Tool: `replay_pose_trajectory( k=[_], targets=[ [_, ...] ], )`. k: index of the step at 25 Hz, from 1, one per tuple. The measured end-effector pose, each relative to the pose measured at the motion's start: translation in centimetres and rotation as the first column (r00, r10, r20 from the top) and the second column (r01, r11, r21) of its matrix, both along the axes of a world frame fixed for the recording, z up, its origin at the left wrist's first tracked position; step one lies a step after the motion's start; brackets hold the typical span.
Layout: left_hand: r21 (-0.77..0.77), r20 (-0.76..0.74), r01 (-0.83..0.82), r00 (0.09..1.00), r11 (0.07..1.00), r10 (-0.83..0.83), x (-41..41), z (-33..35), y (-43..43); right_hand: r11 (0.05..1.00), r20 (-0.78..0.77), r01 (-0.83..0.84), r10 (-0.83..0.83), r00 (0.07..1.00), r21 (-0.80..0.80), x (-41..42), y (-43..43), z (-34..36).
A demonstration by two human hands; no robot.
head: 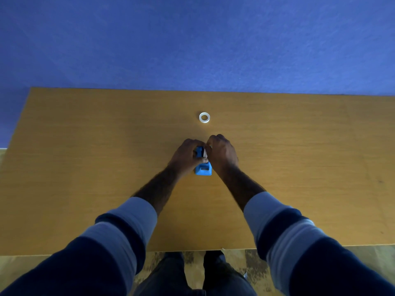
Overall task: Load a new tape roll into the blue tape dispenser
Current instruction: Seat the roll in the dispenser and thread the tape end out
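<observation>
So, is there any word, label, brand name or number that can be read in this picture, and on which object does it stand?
None can be read.
Small blue plastic tape dispenser: no print shows on the part visible between the left hand and the right hand.
White piece at its top: no print shows.
Small clear tape ring on the brown wooden table: no label shows; too small to tell.
Blue wall: no sign.

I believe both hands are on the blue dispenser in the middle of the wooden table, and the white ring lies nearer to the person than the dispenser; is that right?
Not quite: the head view shows the white ring lying beyond the blue dispenser, farther from the person, not nearer. The rest stands: the left hand and right hand are both on the dispenser in the middle of the wooden table.
</observation>
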State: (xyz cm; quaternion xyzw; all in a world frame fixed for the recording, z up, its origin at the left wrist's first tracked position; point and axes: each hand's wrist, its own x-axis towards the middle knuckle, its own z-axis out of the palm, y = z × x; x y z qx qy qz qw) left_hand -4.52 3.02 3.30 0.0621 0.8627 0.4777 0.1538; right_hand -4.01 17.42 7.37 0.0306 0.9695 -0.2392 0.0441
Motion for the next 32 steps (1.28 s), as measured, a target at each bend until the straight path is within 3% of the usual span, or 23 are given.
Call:
replay_pose_trajectory(
  k=[9, 23, 32],
  targets=[
    [-0.016, -0.062, 0.071, 0.995, 0.997, -0.072, 1.0, -1.0, -0.8, 1.000, -0.012, -0.007, 0.007, 1.000, -0.026, 0.6, 0.6, -0.2],
    [-0.017, 0.005, -0.014, 1.000, 1.000, 0.015, 0.9, 0.1, -0.1, 0.999, 0.046, 0.005, -0.003, 0.999, -0.050, 0.0, 0.6, 0.2],
    [-0.026, 0.008, 0.025, 1.000, 0.999, -0.024, 0.7, 0.5, -0.3, 0.998, 0.001, -0.049, 0.049, 0.999, -0.051, 0.5, 0.9, -0.4]
  ],
)
